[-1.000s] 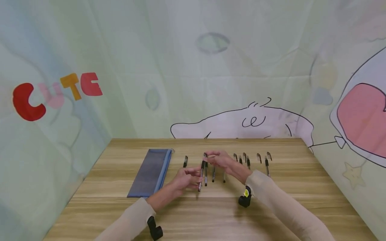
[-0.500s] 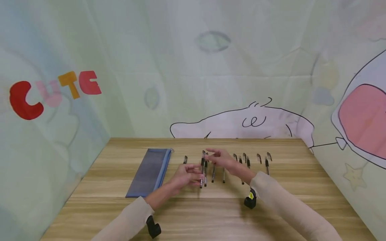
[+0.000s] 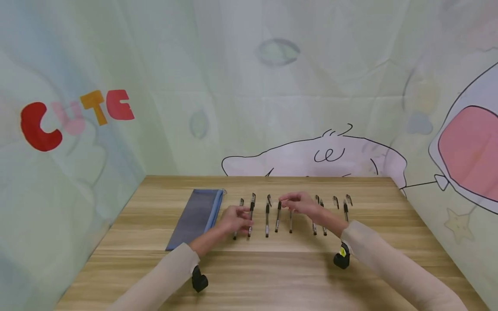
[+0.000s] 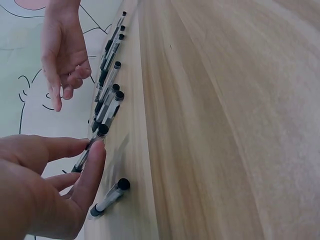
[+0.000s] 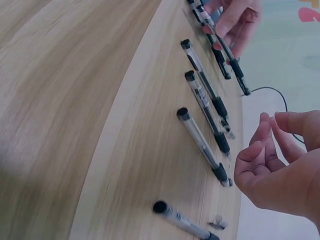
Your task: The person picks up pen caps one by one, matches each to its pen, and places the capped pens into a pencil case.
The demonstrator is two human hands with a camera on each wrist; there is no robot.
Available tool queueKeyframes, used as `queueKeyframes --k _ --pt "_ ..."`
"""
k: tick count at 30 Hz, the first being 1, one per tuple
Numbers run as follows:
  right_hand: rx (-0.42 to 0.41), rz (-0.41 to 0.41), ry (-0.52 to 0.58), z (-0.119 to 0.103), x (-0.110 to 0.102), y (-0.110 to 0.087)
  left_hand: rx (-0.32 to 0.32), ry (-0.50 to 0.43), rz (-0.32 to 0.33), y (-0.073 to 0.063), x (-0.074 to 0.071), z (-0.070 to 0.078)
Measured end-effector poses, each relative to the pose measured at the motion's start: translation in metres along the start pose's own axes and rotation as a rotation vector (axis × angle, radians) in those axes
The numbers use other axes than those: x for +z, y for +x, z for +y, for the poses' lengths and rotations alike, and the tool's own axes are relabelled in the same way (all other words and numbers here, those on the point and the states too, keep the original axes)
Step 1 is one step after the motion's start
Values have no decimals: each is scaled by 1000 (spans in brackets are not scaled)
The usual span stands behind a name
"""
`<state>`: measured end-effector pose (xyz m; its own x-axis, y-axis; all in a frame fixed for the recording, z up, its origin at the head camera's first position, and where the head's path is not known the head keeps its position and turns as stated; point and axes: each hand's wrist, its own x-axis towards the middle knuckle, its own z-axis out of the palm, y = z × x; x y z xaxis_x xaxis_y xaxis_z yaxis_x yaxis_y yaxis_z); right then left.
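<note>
My left hand [image 3: 234, 219] pinches a capped black gel pen [image 3: 252, 206] between thumb and fingers. In the left wrist view that pen [image 4: 82, 161] slants away from the fingertips. Another pen [image 4: 111, 197] lies on the table beside this hand, to the left of the held one. My right hand [image 3: 301, 204] is over the row, its fingers loosely bent and holding nothing. In the right wrist view the right hand [image 5: 275, 162] has its thumb near the forefinger. Below it lie uncapped pens, among them one pen [image 5: 204, 145] and another pen [image 5: 207, 112].
A blue-edged mesh zip pouch [image 3: 194, 218] lies left of the pens on the wooden table [image 3: 264, 276]. Loose pen caps lie along the back of the row, such as one cap [image 3: 335, 202] at the right. A printed curtain [image 3: 175, 108] hangs behind the table.
My left hand has carried the capped pen leftward, away from the uncapped pen beside it and toward the leftmost pen. The right hand has left the held pen and moved right.
</note>
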<state>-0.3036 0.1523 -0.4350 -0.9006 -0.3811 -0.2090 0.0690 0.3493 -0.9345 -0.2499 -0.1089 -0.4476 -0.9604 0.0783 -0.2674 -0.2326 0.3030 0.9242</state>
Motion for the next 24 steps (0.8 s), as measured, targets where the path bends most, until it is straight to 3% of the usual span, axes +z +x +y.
queueKeyframes --k 11,18,24 --pt "-1 3 -11 7 -19 -10 11 143 -1 9 6 3" --pt "0 8 -23 14 -27 -14 124 248 -67 8 3 3" --pt "9 19 -29 17 -33 -16 130 316 -67 11 5 3"
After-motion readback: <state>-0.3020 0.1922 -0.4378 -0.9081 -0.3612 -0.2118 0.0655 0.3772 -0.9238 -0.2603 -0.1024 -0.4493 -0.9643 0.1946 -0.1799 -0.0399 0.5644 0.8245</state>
